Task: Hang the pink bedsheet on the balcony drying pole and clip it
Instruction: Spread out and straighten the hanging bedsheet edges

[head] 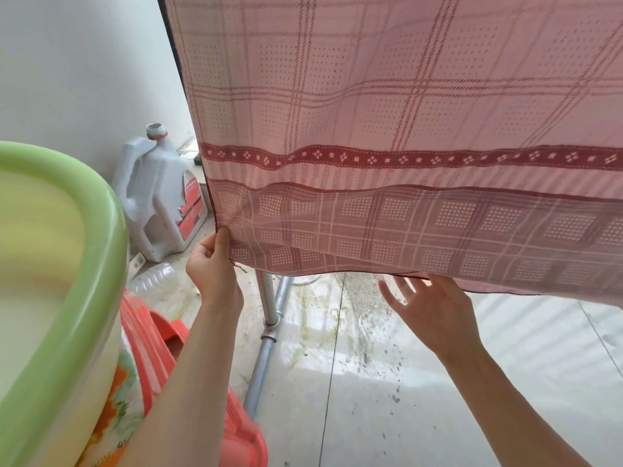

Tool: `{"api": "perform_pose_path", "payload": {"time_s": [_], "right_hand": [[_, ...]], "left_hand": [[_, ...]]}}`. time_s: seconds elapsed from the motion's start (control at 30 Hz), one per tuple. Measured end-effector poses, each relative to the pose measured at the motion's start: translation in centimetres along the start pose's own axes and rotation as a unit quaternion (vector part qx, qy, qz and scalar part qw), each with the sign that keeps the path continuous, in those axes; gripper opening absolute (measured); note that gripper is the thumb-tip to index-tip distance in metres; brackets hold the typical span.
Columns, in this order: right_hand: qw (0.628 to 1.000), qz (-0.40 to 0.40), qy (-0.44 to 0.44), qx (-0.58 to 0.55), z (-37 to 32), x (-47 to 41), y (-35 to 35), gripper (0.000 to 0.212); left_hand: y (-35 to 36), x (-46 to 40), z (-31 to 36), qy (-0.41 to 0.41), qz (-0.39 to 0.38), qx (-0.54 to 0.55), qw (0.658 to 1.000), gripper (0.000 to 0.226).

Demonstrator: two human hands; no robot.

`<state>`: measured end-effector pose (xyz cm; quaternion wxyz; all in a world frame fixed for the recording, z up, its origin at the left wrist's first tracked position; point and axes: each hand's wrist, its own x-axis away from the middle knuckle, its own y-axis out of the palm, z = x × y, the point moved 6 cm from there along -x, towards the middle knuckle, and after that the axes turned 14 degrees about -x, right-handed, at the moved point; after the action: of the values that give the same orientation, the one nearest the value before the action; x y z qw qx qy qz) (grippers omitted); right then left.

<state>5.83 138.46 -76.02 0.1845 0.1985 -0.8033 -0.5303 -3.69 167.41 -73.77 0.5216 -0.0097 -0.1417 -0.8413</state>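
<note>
A home balcony or laundry corner, probably: a plain white wall (84, 62) and stained tiled floor (404, 382). A green wash basin (101, 264), white jug (161, 200) and hanging pink bedsheet (404, 129) point to household washing.

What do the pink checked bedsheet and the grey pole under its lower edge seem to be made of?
Pink checked bedsheet: apparently thin woven cloth, matte; light shines through it and it drapes softly. Grey pole: probably metal tube, dull silvery sheen, with a ringed joint.

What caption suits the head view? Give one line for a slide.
Left hand pinches the hanging pink bedsheet's lower corner; right hand reaches open beneath its hem.
</note>
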Motion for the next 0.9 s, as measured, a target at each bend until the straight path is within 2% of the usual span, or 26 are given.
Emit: {"api": "perform_pose_path", "payload": {"time_s": [0.07,0.17,0.3,0.43,0.5,0.53,0.6,0.67,0.77,0.9], "right_hand": [[1.000,-0.001,-0.001,-0.018,-0.5,1.5,-0.9,0.014],[0.998,0.038,-0.028,-0.051,-1.0,2.3,-1.9,0.033],[0.987,0.124,-0.068,-0.082,-1.1,1.4,-3.1,0.030],[0.980,0.153,-0.088,-0.088,-0.4,0.2,-3.9,0.022],[0.982,0.152,-0.075,-0.083,0.7,-0.4,-3.9,0.021],[0.984,0.150,-0.074,-0.060,1.1,-0.6,-3.7,0.024],[0.986,0.154,-0.063,-0.012,1.8,-1.1,-3.1,0.026],[0.982,0.161,-0.081,-0.048,1.8,-1.3,-3.2,0.016],[0.969,0.178,-0.092,-0.145,1.2,-0.8,-3.4,0.021],[0.964,0.196,-0.108,-0.147,0.5,0.0,-3.2,0.024]], "left_hand": [[0.2,0.0,0.0,0.005,-0.005,-0.005,1.000,0.012],[0.3,0.1,0.0,0.005,-0.010,-0.006,1.000,0.012],[0.6,0.3,-0.3,-0.018,-0.017,0.004,1.000,0.009],[0.4,-0.4,-0.2,-0.020,-0.004,0.020,1.000,0.003],[0.2,-0.9,0.0,-0.016,0.009,0.042,0.999,0.017],[0.1,-1.1,0.1,-0.010,0.017,0.045,0.999,0.020],[-0.2,-1.5,0.4,0.007,0.028,0.044,0.999,0.013],[-0.4,-1.7,0.3,0.012,0.033,0.047,0.998,0.009],[-0.4,-1.7,0.0,0.016,0.028,0.035,0.999,0.008],[0.1,-1.1,-0.6,-0.002,-0.012,0.046,0.999,0.015]]}}
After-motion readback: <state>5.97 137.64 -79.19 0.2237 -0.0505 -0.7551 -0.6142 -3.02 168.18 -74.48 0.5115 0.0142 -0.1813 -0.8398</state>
